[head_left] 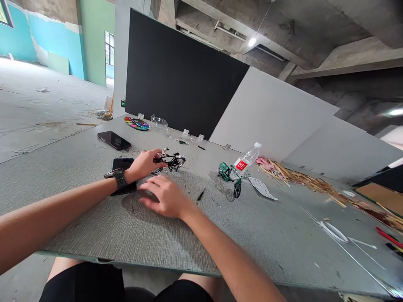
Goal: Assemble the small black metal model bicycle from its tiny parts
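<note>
On the grey table stands a small black model bicycle (pixel 174 162), upright. My left hand (pixel 145 164) has its fingers closed on the left end of this bicycle, partly hiding that wheel; a dark watch sits on the wrist. Closer to me, my right hand (pixel 165 196) is held low over the table with its fingers apart and nothing in them. A dark flat phone-like object (pixel 126 188) lies partly under my left wrist. Farther right stands a green model bicycle (pixel 231 176), next to a clear bottle with a red label (pixel 242 164).
A black phone (pixel 113 140) and a colourful paint palette (pixel 136 123) lie at the back left. Right of the green bicycle are a printed paper (pixel 262 188), straw strips (pixel 302 178) and white cable ties (pixel 335 231). A small dark pen-like piece (pixel 201 194) lies mid-table. Black and white panels stand behind.
</note>
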Action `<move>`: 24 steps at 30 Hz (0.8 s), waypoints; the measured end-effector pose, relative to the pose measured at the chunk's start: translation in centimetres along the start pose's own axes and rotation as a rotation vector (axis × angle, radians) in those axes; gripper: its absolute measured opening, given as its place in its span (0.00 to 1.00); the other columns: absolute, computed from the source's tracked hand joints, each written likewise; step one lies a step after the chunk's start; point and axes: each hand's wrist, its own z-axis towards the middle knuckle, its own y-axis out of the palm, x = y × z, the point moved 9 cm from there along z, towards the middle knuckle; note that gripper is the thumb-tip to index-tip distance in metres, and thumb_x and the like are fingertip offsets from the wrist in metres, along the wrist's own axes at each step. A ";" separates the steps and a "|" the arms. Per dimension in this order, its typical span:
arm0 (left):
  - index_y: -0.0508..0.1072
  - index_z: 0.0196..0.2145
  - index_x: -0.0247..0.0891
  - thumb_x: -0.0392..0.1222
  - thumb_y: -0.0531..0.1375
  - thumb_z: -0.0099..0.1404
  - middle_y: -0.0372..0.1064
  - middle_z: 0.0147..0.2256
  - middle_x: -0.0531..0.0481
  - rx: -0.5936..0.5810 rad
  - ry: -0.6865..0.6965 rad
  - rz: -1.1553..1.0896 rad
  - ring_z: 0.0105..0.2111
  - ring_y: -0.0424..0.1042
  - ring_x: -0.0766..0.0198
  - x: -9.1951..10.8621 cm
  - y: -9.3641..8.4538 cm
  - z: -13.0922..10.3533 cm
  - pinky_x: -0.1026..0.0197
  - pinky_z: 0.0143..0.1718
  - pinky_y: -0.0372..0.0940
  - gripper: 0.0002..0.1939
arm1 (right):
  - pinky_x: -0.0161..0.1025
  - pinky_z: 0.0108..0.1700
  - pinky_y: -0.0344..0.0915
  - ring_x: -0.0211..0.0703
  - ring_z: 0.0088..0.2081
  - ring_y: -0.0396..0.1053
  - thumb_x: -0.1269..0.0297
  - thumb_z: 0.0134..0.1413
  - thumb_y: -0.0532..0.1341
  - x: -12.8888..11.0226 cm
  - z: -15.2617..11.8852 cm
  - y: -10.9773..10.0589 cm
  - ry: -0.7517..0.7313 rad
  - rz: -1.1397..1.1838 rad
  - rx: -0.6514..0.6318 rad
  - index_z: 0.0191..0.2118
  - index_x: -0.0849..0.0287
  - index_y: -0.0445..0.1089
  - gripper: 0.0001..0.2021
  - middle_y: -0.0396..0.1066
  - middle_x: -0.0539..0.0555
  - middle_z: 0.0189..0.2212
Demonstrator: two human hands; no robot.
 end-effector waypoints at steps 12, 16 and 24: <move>0.62 0.59 0.39 0.63 0.63 0.57 0.74 0.46 0.38 -0.126 0.063 -0.250 0.44 0.75 0.51 0.7 -0.9 1.1 0.52 0.44 0.68 0.39 | 0.56 0.69 0.40 0.49 0.68 0.50 0.44 0.61 0.57 -2.4 0.5 3.2 -0.051 0.044 -0.160 0.67 0.43 0.51 0.32 0.55 0.48 0.67; 0.62 0.59 0.38 0.63 0.44 0.70 0.73 0.47 0.39 -0.114 0.095 -0.384 0.45 0.73 0.54 0.9 -2.3 1.8 0.51 0.47 0.67 0.32 | 0.55 0.68 0.43 0.50 0.66 0.53 0.44 0.59 0.60 -2.2 0.5 2.9 -0.047 0.053 -0.140 0.66 0.44 0.53 0.33 0.59 0.50 0.65; 0.72 0.38 0.37 0.64 0.40 0.71 0.73 0.35 0.43 0.332 -0.054 -0.449 0.32 0.73 0.61 -2.5 -6.5 2.6 0.59 0.35 0.67 0.32 | 0.56 0.59 0.61 0.62 0.59 0.62 0.36 0.59 0.53 -0.1 3.1 3.0 0.238 -0.047 -0.023 0.63 0.65 0.59 0.39 0.65 0.68 0.57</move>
